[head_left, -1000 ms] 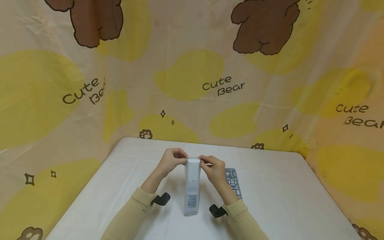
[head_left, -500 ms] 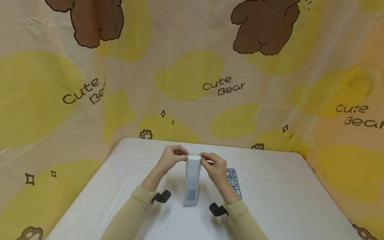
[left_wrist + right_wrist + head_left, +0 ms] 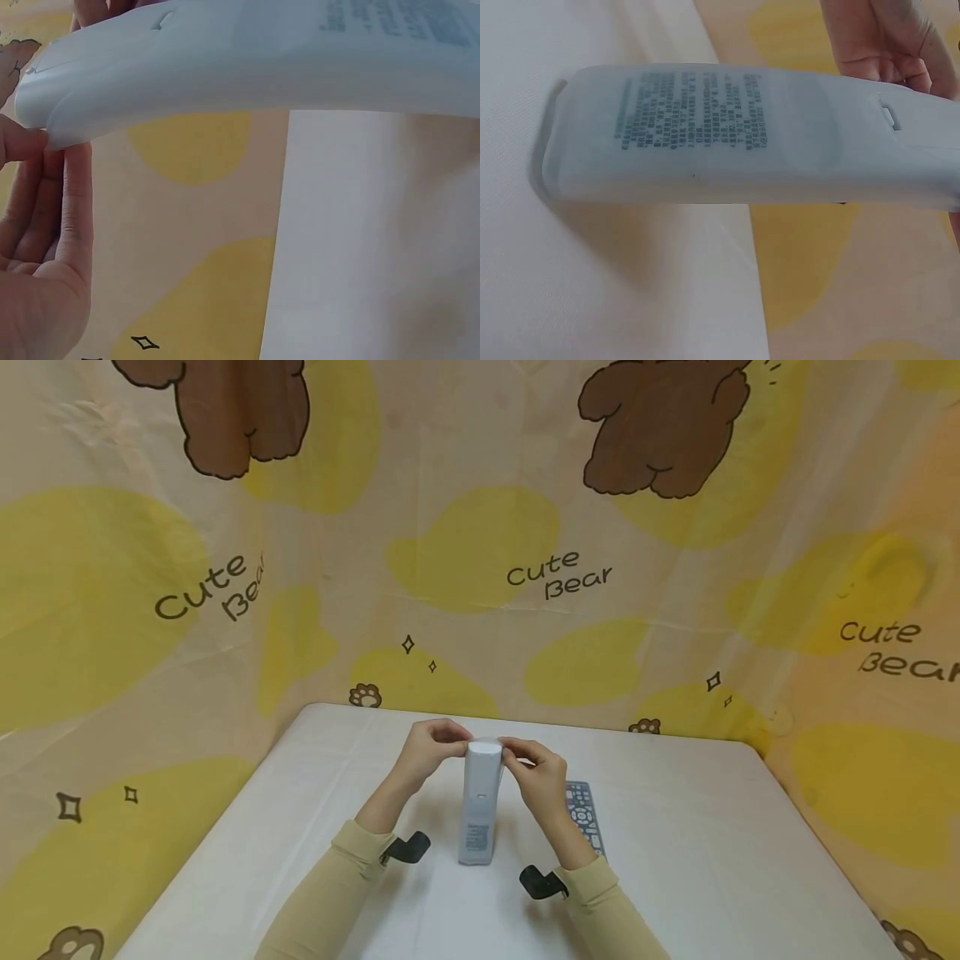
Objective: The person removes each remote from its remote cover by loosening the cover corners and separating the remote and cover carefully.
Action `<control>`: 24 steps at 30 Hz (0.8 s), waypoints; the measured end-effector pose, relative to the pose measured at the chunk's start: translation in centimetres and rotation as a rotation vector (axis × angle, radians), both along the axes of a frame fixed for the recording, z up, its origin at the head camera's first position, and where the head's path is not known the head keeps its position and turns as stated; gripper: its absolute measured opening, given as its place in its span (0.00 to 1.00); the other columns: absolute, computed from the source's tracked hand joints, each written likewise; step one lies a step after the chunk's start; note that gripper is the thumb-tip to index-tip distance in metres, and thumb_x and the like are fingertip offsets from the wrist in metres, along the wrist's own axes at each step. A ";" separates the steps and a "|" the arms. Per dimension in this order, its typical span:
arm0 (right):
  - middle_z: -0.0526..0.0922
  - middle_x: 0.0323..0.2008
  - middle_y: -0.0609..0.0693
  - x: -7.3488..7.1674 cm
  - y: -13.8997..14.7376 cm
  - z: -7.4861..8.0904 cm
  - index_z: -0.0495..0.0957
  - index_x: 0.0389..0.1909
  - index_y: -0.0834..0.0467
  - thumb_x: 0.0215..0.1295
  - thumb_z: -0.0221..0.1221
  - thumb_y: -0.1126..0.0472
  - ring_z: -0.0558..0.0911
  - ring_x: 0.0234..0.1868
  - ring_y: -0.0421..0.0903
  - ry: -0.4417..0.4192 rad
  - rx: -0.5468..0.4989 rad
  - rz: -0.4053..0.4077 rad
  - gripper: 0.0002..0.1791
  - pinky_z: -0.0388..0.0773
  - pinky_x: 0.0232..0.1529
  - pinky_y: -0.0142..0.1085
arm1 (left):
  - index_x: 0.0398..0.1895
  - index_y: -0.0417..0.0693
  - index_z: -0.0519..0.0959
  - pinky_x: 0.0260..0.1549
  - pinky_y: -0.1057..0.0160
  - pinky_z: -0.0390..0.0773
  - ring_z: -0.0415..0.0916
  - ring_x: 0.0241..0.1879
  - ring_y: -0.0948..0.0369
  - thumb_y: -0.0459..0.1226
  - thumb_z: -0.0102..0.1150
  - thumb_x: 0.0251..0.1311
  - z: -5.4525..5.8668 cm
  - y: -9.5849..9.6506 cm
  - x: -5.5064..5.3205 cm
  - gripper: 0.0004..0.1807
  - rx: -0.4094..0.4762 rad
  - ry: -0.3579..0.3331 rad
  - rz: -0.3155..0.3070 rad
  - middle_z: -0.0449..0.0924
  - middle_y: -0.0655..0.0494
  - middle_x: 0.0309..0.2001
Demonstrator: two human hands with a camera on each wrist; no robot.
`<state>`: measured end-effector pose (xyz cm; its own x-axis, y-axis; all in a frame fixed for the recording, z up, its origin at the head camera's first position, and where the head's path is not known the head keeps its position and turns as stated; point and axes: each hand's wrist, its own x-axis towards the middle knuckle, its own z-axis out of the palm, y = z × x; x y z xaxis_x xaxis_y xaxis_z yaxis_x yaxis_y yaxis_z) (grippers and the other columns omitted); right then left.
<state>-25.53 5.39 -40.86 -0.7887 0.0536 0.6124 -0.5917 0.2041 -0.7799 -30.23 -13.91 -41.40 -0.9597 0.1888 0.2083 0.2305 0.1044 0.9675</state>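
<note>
At left, the left hand (image 3: 427, 758), level with the top of a pale remote (image 3: 482, 789) and right beside its upper left edge. Left fingers (image 3: 76, 210) closed to a pinch, thumb toward index, on the edge of what looks like a translucent cover (image 3: 69, 129) around the remote. In the middle, between both hands, the remote itself: long axis running from the pinched top down toward the surface (image 3: 697, 843), close to upright, printed back toward the head camera. Lower end low over the surface; touching or just clear, impossible to tell. Next, the right hand (image 3: 542, 772), equally near, thumb and index pinched together at the cover's upper right edge. Farther right, a second remote (image 3: 583, 810), flat, buttons up, partly hidden behind the right wrist.
</note>
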 end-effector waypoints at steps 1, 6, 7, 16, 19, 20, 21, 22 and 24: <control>0.85 0.34 0.65 0.0 0.0 0.0 0.83 0.35 0.72 0.56 0.62 0.75 0.85 0.34 0.59 -0.014 -0.006 0.000 0.07 0.83 0.35 0.31 | 0.37 0.34 0.81 0.44 0.59 0.81 0.80 0.37 0.59 0.28 0.62 0.54 0.0 0.0 0.0 0.07 0.007 0.001 0.001 0.83 0.50 0.36; 0.85 0.36 0.64 -0.2 0.0 -0.1 0.82 0.36 0.71 0.57 0.61 0.73 0.85 0.36 0.50 -0.094 -0.038 0.048 0.07 0.81 0.36 0.26 | 0.37 0.33 0.80 0.43 0.61 0.81 0.80 0.36 0.59 0.28 0.63 0.54 -0.1 0.1 -0.2 0.08 0.033 -0.001 0.006 0.83 0.54 0.34; 0.85 0.36 0.64 -0.3 0.0 -0.1 0.82 0.36 0.71 0.57 0.61 0.73 0.85 0.36 0.48 -0.106 -0.042 0.057 0.07 0.81 0.36 0.25 | 0.37 0.33 0.81 0.43 0.61 0.81 0.80 0.36 0.60 0.28 0.64 0.54 -0.1 0.0 -0.3 0.08 0.038 -0.005 0.004 0.83 0.55 0.34; 0.84 0.38 0.66 -0.7 0.0 -0.4 0.82 0.38 0.71 0.58 0.62 0.72 0.83 0.36 0.37 -0.138 -0.087 0.103 0.08 0.81 0.39 0.26 | 0.39 0.31 0.80 0.44 0.61 0.81 0.79 0.37 0.62 0.28 0.63 0.54 2.6 0.1 1.6 0.10 0.005 -0.016 -0.007 0.83 0.54 0.35; 0.84 0.39 0.66 -0.7 0.0 -0.4 0.82 0.39 0.71 0.58 0.62 0.71 0.83 0.37 0.38 -0.164 -0.091 0.114 0.09 0.81 0.39 0.27 | 0.39 0.31 0.80 0.44 0.62 0.81 0.79 0.37 0.62 0.28 0.63 0.54 2.5 0.1 1.7 0.10 0.004 -0.024 0.001 0.83 0.54 0.34; 0.84 0.39 0.66 -0.6 0.0 -0.5 0.82 0.39 0.71 0.58 0.61 0.71 0.83 0.37 0.39 -0.170 -0.092 0.117 0.09 0.81 0.39 0.27 | 0.39 0.31 0.80 0.43 0.62 0.81 0.79 0.37 0.62 0.28 0.63 0.54 2.4 0.2 1.7 0.10 0.002 -0.027 0.003 0.83 0.54 0.34; 0.84 0.39 0.66 -0.6 0.1 -0.5 0.81 0.39 0.71 0.58 0.62 0.72 0.83 0.37 0.39 -0.177 -0.096 0.122 0.09 0.81 0.40 0.27 | 0.39 0.31 0.80 0.43 0.62 0.81 0.80 0.37 0.62 0.28 0.63 0.54 2.4 0.2 1.8 0.10 0.002 -0.030 0.003 0.83 0.54 0.34; 0.84 0.39 0.66 -0.6 0.1 -0.5 0.81 0.39 0.71 0.58 0.61 0.72 0.83 0.37 0.39 -0.183 -0.100 0.130 0.09 0.81 0.40 0.27 | 0.39 0.31 0.80 0.43 0.62 0.81 0.80 0.37 0.62 0.28 0.63 0.54 2.3 0.1 1.8 0.10 0.004 -0.034 0.002 0.83 0.54 0.34; 0.84 0.39 0.67 -0.6 0.1 -0.5 0.81 0.39 0.72 0.58 0.62 0.72 0.83 0.37 0.40 -0.195 -0.109 0.143 0.09 0.81 0.40 0.27 | 0.39 0.31 0.79 0.43 0.62 0.81 0.80 0.37 0.61 0.28 0.63 0.54 2.2 0.1 1.9 0.10 0.007 -0.038 -0.002 0.83 0.54 0.34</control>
<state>-26.14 5.49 -41.34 -0.8956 -0.0092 0.4447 -0.4448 0.0374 -0.8949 -28.35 -13.78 -39.16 -0.9666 0.1892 0.1731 0.1939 0.0974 0.9762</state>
